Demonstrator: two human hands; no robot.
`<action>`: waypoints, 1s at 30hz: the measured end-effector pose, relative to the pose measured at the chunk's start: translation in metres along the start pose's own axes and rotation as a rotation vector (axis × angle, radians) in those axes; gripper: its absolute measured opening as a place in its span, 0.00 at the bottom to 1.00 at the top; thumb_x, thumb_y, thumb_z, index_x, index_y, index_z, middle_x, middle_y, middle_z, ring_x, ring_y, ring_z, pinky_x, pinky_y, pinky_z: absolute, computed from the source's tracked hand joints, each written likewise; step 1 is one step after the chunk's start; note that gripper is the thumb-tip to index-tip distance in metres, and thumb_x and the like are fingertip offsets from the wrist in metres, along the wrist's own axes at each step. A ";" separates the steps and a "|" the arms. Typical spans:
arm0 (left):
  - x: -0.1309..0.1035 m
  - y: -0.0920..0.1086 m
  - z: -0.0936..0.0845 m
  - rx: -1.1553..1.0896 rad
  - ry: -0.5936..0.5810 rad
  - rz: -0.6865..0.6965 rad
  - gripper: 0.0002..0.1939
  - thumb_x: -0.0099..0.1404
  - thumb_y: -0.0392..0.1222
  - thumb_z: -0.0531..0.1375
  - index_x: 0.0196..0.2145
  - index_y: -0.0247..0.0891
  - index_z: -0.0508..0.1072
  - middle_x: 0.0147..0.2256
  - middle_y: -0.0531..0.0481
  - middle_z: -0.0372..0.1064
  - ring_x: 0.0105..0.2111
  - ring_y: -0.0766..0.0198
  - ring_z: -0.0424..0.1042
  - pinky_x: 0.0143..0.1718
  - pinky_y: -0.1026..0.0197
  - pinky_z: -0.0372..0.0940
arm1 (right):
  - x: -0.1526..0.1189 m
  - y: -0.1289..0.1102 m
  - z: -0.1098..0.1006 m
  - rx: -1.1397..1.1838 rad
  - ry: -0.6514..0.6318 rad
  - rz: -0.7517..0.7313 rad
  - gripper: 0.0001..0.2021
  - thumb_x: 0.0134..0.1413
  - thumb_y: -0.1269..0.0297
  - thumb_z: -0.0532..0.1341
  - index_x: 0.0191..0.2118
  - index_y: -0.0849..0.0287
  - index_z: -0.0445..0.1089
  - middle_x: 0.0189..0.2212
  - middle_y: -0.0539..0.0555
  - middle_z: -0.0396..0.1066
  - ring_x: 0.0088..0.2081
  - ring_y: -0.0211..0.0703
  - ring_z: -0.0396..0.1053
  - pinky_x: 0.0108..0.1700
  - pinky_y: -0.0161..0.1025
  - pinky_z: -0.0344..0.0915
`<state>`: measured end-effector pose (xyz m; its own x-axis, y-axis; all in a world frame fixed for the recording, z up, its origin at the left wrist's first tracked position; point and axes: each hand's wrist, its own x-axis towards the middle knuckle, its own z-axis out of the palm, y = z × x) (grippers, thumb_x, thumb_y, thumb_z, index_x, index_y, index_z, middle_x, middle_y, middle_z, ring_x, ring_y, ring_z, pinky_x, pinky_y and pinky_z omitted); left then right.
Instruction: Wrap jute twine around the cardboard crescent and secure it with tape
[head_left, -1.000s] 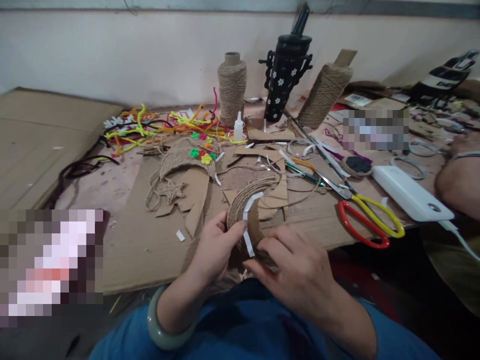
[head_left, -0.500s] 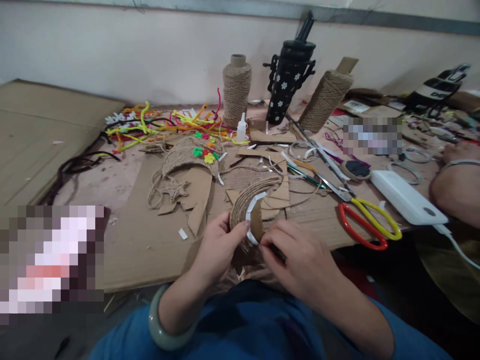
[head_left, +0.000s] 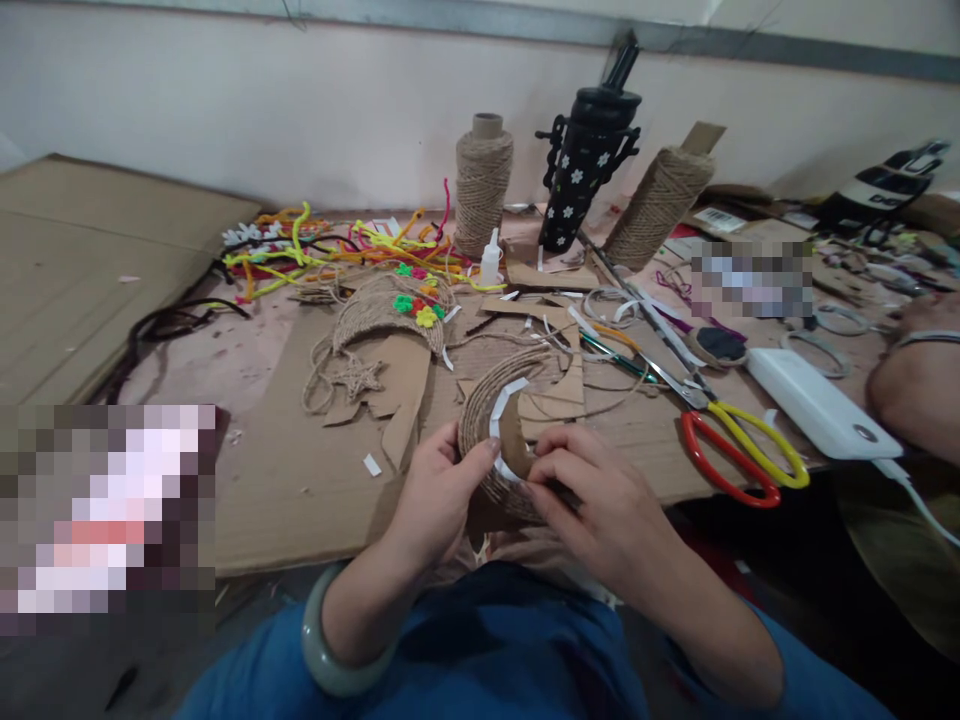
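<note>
My left hand (head_left: 442,495) grips a crescent of cardboard wound with rows of twine (head_left: 478,400), thumb on its inner edge. White tape strips (head_left: 498,408) line that inner curve. At the crescent's lower end, my right hand (head_left: 604,495) has its thumb and fingers closed on the edge near the tape's end; the exact pinch point is partly hidden. Beyond the hands lies a finished-looking twine crescent (head_left: 371,312) with small coloured flowers (head_left: 424,316). A twine star (head_left: 356,380) rests just below it.
Scissors (head_left: 739,450) with red and yellow handles lie right, beside a white power bank (head_left: 825,405). Twine spools (head_left: 484,185), a black tumbler (head_left: 577,170) and a small glue bottle (head_left: 490,262) stand behind. Pipe cleaners (head_left: 300,255) heap at back left. Another person's arm (head_left: 919,380) rests far right.
My right fingers have shifted slightly along the crescent's lower edge, the forefinger lifting a little. My left hand keeps its hold. The whole view has moved slightly.
</note>
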<state>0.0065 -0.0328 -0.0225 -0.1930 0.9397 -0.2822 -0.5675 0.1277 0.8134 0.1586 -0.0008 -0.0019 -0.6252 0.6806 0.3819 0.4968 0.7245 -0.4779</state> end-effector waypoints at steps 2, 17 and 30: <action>0.000 0.000 0.000 0.002 0.004 0.004 0.07 0.53 0.37 0.64 0.32 0.36 0.73 0.26 0.53 0.73 0.24 0.67 0.68 0.29 0.64 0.64 | 0.001 0.000 -0.001 -0.002 -0.002 -0.017 0.06 0.55 0.71 0.56 0.29 0.58 0.67 0.34 0.54 0.67 0.38 0.42 0.65 0.40 0.41 0.64; 0.002 -0.005 -0.006 0.073 -0.024 0.051 0.09 0.56 0.37 0.63 0.37 0.37 0.74 0.31 0.51 0.74 0.29 0.66 0.69 0.32 0.64 0.64 | 0.007 0.006 0.006 -0.153 -0.002 -0.048 0.08 0.52 0.69 0.59 0.24 0.59 0.66 0.31 0.55 0.69 0.34 0.44 0.65 0.37 0.42 0.62; -0.001 -0.003 -0.003 -0.041 -0.073 0.019 0.09 0.56 0.41 0.64 0.36 0.37 0.75 0.30 0.51 0.75 0.30 0.64 0.72 0.34 0.62 0.66 | 0.019 0.020 0.000 0.131 -0.308 0.261 0.06 0.50 0.64 0.60 0.35 0.58 0.68 0.25 0.50 0.70 0.27 0.39 0.67 0.29 0.35 0.60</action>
<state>0.0056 -0.0349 -0.0263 -0.1465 0.9626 -0.2278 -0.5965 0.0977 0.7966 0.1570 0.0261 -0.0040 -0.6492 0.7606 -0.0105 0.5942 0.4985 -0.6313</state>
